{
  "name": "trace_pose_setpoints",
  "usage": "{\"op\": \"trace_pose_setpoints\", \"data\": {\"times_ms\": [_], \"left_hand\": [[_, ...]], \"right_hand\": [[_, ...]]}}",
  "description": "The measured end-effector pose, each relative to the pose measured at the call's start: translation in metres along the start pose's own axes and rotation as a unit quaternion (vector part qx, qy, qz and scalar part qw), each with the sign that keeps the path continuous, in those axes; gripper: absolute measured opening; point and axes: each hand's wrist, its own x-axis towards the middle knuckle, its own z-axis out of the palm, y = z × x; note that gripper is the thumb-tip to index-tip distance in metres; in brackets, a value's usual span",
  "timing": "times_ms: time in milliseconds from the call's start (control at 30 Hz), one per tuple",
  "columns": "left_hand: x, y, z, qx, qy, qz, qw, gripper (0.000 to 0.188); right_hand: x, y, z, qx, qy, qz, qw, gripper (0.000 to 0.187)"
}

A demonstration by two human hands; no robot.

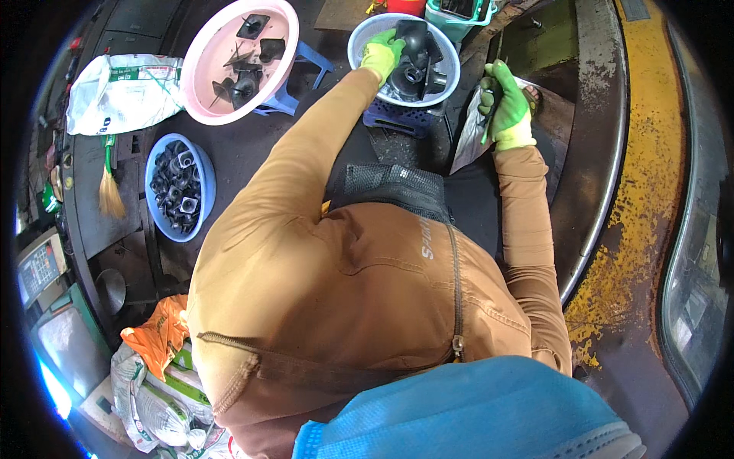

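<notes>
My left hand (pixel 382 52), in a yellow-green glove, reaches over the rim of a light blue basin (pixel 356 65). Its fingers are curled against a black moulded part (pixel 413 38) among several others in that basin. On the right, my right hand (pixel 511 111), gloved the same way, is closed around a slim tool (pixel 500 50). A thin end of it sticks up past the fingers; most of the tool is hidden by the glove. Below that hand lies a pale sheet or bag (pixel 468 141).
A pink basin (pixel 200 99) with several black parts stands on a blue stool (pixel 310 65). Farther left, a blue tub (pixel 208 172) holds many small black pieces. A worn yellow metal edge (pixel 646 153) curves along the right. A green basket (pixel 451 29) stands at the back.
</notes>
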Motion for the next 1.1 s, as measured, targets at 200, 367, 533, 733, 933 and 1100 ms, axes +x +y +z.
{"op": "trace_pose_setpoints", "data": {"times_ms": [200,367,533,733,933,1100], "left_hand": [[-0.071,0.102,-0.073,0.058,0.001,0.498,0.865,0.039],[-0.103,0.155,-0.113,-0.094,0.012,0.309,0.946,0.073],[-0.096,0.179,-0.125,-0.109,-0.047,0.370,0.922,0.065],[-0.115,0.196,-0.127,-0.249,-0.142,0.149,0.946,0.067],[-0.141,0.205,-0.112,-0.192,-0.057,0.208,0.957,0.057],[-0.145,0.212,-0.116,-0.174,-0.034,0.256,0.950,0.054]], "right_hand": [[-0.009,0.000,0.030,0.105,-0.043,-0.002,0.994,0.025],[-0.033,-0.003,0.033,0.079,-0.132,-0.042,0.987,0.023],[-0.053,0.013,0.050,0.096,-0.207,-0.102,0.968,0.040],[-0.066,0.024,0.044,-0.324,-0.150,-0.314,0.880,0.041],[-0.076,0.047,0.057,-0.263,-0.063,-0.502,0.822,0.035],[-0.080,0.037,0.063,-0.130,-0.137,-0.422,0.887,0.042]]}}
